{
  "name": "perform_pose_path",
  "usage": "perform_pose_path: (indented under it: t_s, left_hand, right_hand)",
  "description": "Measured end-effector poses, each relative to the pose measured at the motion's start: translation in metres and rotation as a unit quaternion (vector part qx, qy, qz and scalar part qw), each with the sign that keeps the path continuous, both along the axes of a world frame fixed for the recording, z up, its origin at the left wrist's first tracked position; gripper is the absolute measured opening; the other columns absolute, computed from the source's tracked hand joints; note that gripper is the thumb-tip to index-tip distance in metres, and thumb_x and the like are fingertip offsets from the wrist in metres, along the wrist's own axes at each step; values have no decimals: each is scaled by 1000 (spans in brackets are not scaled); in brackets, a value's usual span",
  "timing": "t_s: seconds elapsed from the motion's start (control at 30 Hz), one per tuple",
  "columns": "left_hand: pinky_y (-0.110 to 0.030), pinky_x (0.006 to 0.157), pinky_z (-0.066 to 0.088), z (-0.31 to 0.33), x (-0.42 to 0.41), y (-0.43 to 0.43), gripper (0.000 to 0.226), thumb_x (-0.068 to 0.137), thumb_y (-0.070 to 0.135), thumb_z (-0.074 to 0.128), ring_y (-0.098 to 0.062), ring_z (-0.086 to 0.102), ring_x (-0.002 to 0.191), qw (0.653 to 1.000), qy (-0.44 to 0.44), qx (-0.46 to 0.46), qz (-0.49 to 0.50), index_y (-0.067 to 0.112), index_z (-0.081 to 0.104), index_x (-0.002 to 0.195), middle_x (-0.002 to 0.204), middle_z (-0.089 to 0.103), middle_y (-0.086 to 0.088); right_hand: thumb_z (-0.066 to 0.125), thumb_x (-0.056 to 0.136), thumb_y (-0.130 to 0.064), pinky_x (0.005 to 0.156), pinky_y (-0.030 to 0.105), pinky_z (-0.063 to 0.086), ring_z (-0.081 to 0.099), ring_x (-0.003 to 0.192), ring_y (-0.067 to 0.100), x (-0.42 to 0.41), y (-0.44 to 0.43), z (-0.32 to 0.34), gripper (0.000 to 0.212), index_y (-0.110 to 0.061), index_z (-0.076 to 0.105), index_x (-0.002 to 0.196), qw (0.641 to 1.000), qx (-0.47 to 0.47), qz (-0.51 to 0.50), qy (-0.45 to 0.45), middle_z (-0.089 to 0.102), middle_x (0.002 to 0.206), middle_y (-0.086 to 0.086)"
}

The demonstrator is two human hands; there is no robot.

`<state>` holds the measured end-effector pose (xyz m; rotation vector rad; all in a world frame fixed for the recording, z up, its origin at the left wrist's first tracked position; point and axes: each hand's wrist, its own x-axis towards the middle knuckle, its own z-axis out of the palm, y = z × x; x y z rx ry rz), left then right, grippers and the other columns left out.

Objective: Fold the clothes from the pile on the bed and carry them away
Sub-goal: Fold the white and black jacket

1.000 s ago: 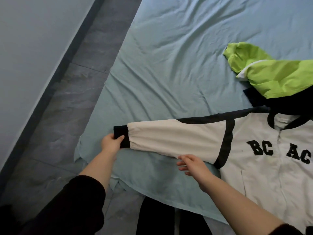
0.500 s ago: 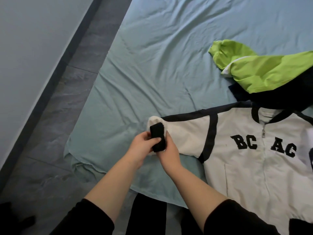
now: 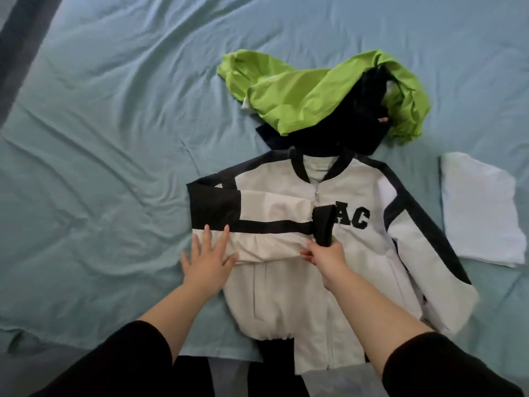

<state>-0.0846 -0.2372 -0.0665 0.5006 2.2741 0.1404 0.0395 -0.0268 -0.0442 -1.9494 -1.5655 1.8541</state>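
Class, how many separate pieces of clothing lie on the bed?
4: white jacket spread in front, green garment behind it, black garment tangled with the green, folded white cloth at right. The pile may hide more.

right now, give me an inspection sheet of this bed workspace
surface: wrinkled blue bedsheet
job's things: white jacket front up, one sleeve folded across its chest; green and black pile beyond its collar; folded white garment to its right
clutter: nothing seen
grips: left grip flat on the sleeve; right grip pinches the black cuff
cables: nothing seen
surroundings: dark floor at the top left corner
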Motion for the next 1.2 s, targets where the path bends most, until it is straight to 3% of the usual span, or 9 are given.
perform_pose_path:
  t_s: [0.33, 0.47, 0.57, 0.63, 0.7, 0.77, 0.83, 0.9, 1.2]
  left_hand:
    - [-52, 116, -12, -38, 51, 108, 64, 95, 65, 16, -22, -28, 145, 992, 28, 24, -117, 50, -23, 144, 159, -27, 4]
    - [-50, 118, -11, -40, 55, 128, 62, 97, 62, 16, -19, -25, 146, 992, -6, 26, -121, 47, -16, 148, 160, -24, 4]
    - [-51, 118, -11, -30, 62, 128, 58, 98, 58, 11, -20, -22, 147, 990, 76, 47, -107, 46, -15, 149, 162, -19, 5]
    - [-57, 115, -13, -22, 71, 123, 58, 98, 56, 10, -23, -25, 146, 986, 140, 42, -83, 49, -23, 145, 161, -22, 4]
    - [-63, 109, -17, -20, 80, 119, 67, 94, 64, 16, -28, -32, 143, 989, 129, 17, -75, 52, -32, 139, 156, -35, 3]
    - [-65, 105, -21, -26, 82, 116, 85, 83, 81, 23, -32, -40, 138, 986, 103, -21, -132, 52, -38, 135, 146, -49, 3]
    - [-68, 104, -20, -38, 74, 117, 102, 72, 90, 31, -35, -44, 133, 979, 77, -43, -185, 52, -40, 133, 140, -54, 2]
    - [-71, 104, -19, -53, 61, 124, 110, 65, 93, 36, -35, -48, 130, 979, 61, -51, -189, 52, -41, 133, 139, -56, 2]
    - [-73, 103, -17, -64, 44, 143, 109, 63, 95, 29, -37, -43, 135, 977, 79, -59, -192, 50, -42, 133, 143, -53, -2]
  right_hand:
    - [60, 91, -3, 52, 18, 54, 66, 57, 14, 56, 152, -51, 35, 1, 50, 124, 998, 10, -63, 10, 67, 76, 8]
    - [59, 91, 1, 74, 29, 58, 68, 73, 21, 61, 171, -62, 40, -1, 46, 128, 989, -13, -141, 36, 66, 84, 10]
    - [62, 86, -6, 80, 36, 54, 64, 76, 24, 72, 152, -53, 38, 0, 46, 120, 981, 25, -191, -2, 67, 99, 20]
    - [61, 85, -13, 77, 37, 50, 57, 74, 19, 81, 124, -41, 23, -9, 48, 104, 983, 138, -97, -67, 62, 102, 16]
    - [59, 88, -23, 86, 40, 48, 57, 94, 21, 87, 93, -32, 24, -16, 51, 109, 947, 283, 132, -72, 54, 113, 7]
    - [51, 92, -45, 110, 44, 28, 30, 139, 25, 87, 74, -37, 55, -30, 33, 142, 848, 326, 410, -84, 28, 152, 2]
    - [36, 90, -66, 115, 55, -9, -26, 144, 25, 78, 71, -53, 78, -46, -14, 147, 734, 304, 591, -139, -31, 155, -6]
    - [32, 85, -76, 108, 65, -18, -42, 135, 25, 68, 80, -71, 87, -50, -30, 139, 697, 257, 645, -177, -47, 144, -7]
    - [36, 84, -76, 107, 70, -13, -45, 133, 24, 49, 93, -86, 90, -47, -25, 143, 706, 232, 636, -206, -47, 145, -8]
